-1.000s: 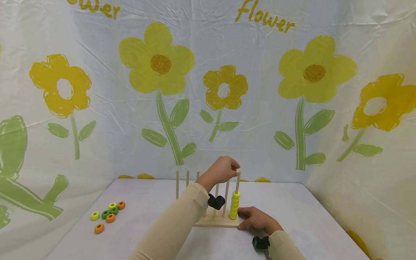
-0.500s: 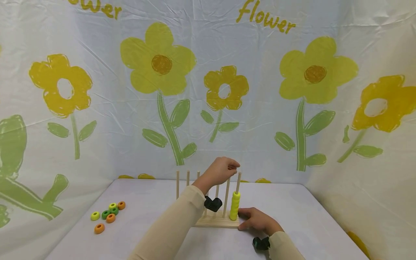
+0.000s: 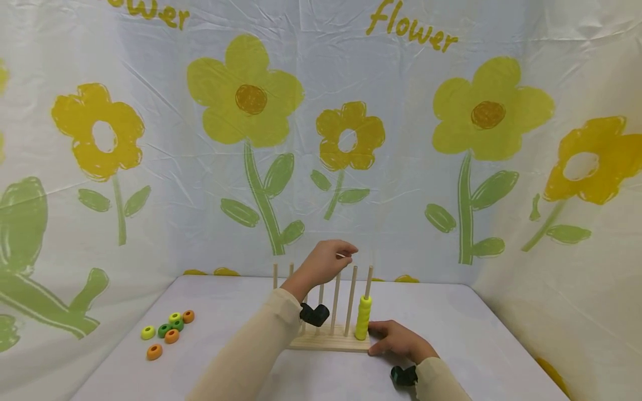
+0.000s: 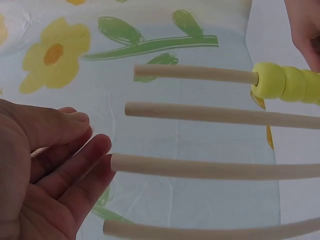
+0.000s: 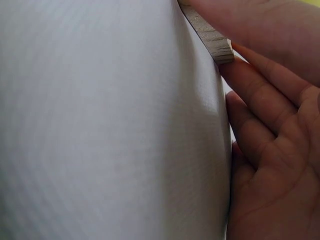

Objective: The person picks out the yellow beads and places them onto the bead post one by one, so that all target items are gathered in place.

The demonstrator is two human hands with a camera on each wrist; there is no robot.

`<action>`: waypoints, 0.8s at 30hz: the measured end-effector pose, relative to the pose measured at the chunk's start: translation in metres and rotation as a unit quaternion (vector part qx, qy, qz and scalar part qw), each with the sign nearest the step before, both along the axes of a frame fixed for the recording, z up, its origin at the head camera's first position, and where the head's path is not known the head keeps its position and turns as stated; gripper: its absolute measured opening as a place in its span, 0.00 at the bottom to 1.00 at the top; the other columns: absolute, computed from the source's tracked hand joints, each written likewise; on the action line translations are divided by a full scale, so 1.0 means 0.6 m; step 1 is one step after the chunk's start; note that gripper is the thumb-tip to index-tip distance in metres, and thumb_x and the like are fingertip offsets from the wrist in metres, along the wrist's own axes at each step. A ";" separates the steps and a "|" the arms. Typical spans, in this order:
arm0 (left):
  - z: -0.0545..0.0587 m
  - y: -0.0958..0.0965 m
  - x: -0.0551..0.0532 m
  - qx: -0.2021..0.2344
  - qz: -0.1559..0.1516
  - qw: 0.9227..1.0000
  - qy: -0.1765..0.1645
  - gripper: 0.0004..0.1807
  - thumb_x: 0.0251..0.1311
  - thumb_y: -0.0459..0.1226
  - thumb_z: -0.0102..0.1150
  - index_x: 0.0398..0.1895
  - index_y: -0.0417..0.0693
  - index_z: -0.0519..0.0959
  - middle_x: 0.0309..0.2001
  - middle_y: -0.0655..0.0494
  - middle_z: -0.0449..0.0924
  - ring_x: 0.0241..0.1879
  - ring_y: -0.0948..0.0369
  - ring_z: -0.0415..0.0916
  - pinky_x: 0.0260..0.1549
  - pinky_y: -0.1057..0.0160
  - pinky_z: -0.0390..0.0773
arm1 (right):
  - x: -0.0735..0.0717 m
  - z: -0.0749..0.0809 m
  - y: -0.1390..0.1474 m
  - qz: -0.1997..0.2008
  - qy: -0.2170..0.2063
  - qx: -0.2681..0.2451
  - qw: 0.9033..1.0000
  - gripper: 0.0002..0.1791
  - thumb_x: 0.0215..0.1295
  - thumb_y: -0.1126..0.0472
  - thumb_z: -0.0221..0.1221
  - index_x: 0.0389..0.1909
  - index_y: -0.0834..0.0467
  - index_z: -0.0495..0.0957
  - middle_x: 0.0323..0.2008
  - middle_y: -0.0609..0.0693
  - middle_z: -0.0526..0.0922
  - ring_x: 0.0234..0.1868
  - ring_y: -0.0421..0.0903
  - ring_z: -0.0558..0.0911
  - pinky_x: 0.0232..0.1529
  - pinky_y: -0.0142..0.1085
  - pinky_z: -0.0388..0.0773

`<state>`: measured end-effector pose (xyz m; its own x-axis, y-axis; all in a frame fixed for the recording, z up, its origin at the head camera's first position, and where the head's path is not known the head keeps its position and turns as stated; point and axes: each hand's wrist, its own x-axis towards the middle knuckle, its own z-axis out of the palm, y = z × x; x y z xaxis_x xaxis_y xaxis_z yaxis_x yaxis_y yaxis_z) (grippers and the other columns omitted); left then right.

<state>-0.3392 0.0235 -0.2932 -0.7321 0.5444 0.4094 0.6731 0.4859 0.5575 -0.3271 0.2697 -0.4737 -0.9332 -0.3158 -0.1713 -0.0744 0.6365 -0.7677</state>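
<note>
A wooden peg rack [image 3: 331, 343] stands on the table with a row of thin upright pegs. Yellow beads [image 3: 363, 318] are stacked on its rightmost peg, whose upper part is bare. The other visible pegs [image 4: 215, 166] carry no beads. My left hand [image 3: 322, 264] hovers at the height of the peg tops, its fingers [image 4: 75, 192] loosely bent and holding nothing. In the left wrist view its fingertips are close to one peg's end; contact is unclear. My right hand [image 3: 399, 341] grips the right end of the rack's base [image 5: 212, 40] between thumb and fingers.
Several loose beads lie on the table's left side: yellow [image 3: 147, 332], green [image 3: 164, 331] and orange [image 3: 154, 352]. A flower-printed cloth [image 3: 401, 184] hangs behind the table. My left forearm hides part of the rack's left side.
My left hand has moved left, away from the top of the rightmost peg, and its fingers have parted slightly. The right hand and the bead stack have stayed in place.
</note>
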 end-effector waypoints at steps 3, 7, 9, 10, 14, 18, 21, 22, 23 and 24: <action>-0.001 -0.012 0.004 0.005 0.005 1.000 0.004 0.16 0.69 0.35 0.53 0.58 0.51 0.79 0.57 0.55 0.80 0.54 0.58 0.79 0.51 0.61 0.81 | 0.002 0.001 -0.001 -0.002 0.002 -0.002 1.000 0.39 0.45 0.57 0.74 0.62 0.58 0.75 0.67 0.62 0.70 0.70 0.66 0.62 0.67 0.68 0.52; -0.002 -0.030 0.008 0.014 0.017 1.000 0.014 0.16 0.68 0.36 0.54 0.58 0.52 0.79 0.56 0.55 0.80 0.53 0.57 0.80 0.49 0.61 0.81 | 0.002 0.001 -0.001 -0.002 0.005 -0.001 1.000 0.39 0.44 0.57 0.74 0.62 0.58 0.75 0.66 0.61 0.70 0.70 0.65 0.62 0.67 0.68 0.51; -0.002 -0.040 0.009 0.019 0.024 0.999 0.017 0.16 0.68 0.36 0.55 0.57 0.52 0.79 0.56 0.55 0.80 0.52 0.57 0.80 0.48 0.60 0.81 | 0.002 0.001 0.000 -0.001 0.007 0.001 1.000 0.39 0.45 0.57 0.74 0.62 0.58 0.75 0.66 0.61 0.71 0.70 0.65 0.62 0.67 0.68 0.51; -0.002 -0.044 0.010 0.021 0.027 0.999 0.019 0.16 0.68 0.36 0.55 0.57 0.52 0.79 0.56 0.54 0.80 0.52 0.56 0.80 0.49 0.59 0.81 | 0.002 0.001 0.000 0.000 0.006 0.000 1.000 0.39 0.45 0.57 0.74 0.63 0.58 0.75 0.66 0.61 0.70 0.70 0.66 0.61 0.67 0.68 0.51; -0.002 -0.064 0.014 0.027 0.042 0.998 0.024 0.16 0.68 0.36 0.55 0.57 0.52 0.79 0.56 0.54 0.80 0.52 0.56 0.80 0.49 0.57 0.81 | 0.004 0.001 -0.001 -0.005 0.003 -0.002 1.000 0.39 0.45 0.58 0.74 0.62 0.58 0.75 0.66 0.61 0.71 0.71 0.65 0.62 0.67 0.67 0.51; -0.002 -0.087 0.017 0.040 0.057 0.997 0.024 0.15 0.67 0.36 0.56 0.56 0.52 0.80 0.55 0.54 0.80 0.51 0.55 0.81 0.50 0.55 0.81 | 0.003 0.002 -0.003 -0.004 0.003 -0.002 1.000 0.39 0.45 0.58 0.73 0.63 0.59 0.74 0.67 0.61 0.70 0.71 0.66 0.61 0.67 0.67 0.51; -0.001 -0.105 0.018 0.052 0.063 0.996 0.023 0.15 0.67 0.35 0.56 0.55 0.51 0.80 0.55 0.54 0.81 0.52 0.55 0.80 0.51 0.54 0.80 | 0.002 0.001 -0.004 -0.004 0.002 0.002 1.000 0.40 0.46 0.58 0.73 0.63 0.58 0.73 0.67 0.62 0.69 0.71 0.66 0.60 0.67 0.67 0.51; -0.002 -0.111 0.018 0.054 0.064 0.996 0.024 0.15 0.67 0.35 0.56 0.55 0.51 0.80 0.55 0.54 0.81 0.52 0.55 0.80 0.51 0.54 0.80 | 0.003 0.001 -0.004 -0.005 0.002 0.002 1.000 0.40 0.45 0.58 0.73 0.63 0.58 0.73 0.67 0.62 0.69 0.71 0.66 0.60 0.67 0.67 0.51; -0.002 -0.117 0.018 0.057 0.066 0.996 0.025 0.15 0.67 0.35 0.57 0.55 0.50 0.80 0.54 0.54 0.81 0.52 0.55 0.81 0.51 0.54 0.80 | 0.002 0.001 -0.004 -0.007 0.002 0.002 1.000 0.40 0.45 0.58 0.73 0.63 0.58 0.74 0.67 0.62 0.69 0.71 0.66 0.60 0.67 0.68 0.51; -0.003 -0.124 0.018 0.058 0.069 0.996 0.026 0.15 0.67 0.35 0.57 0.55 0.50 0.80 0.54 0.54 0.81 0.52 0.55 0.81 0.51 0.54 0.80 | 0.002 0.001 -0.004 -0.009 0.001 0.003 1.000 0.40 0.45 0.58 0.74 0.63 0.59 0.73 0.67 0.62 0.69 0.71 0.66 0.60 0.67 0.68 0.51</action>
<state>-0.3286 -0.0507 -0.2947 -0.7727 0.3865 0.5035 0.6340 0.5098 0.5816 -0.3260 0.2675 -0.4730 -0.9391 -0.2984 -0.1707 -0.0654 0.6425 -0.7635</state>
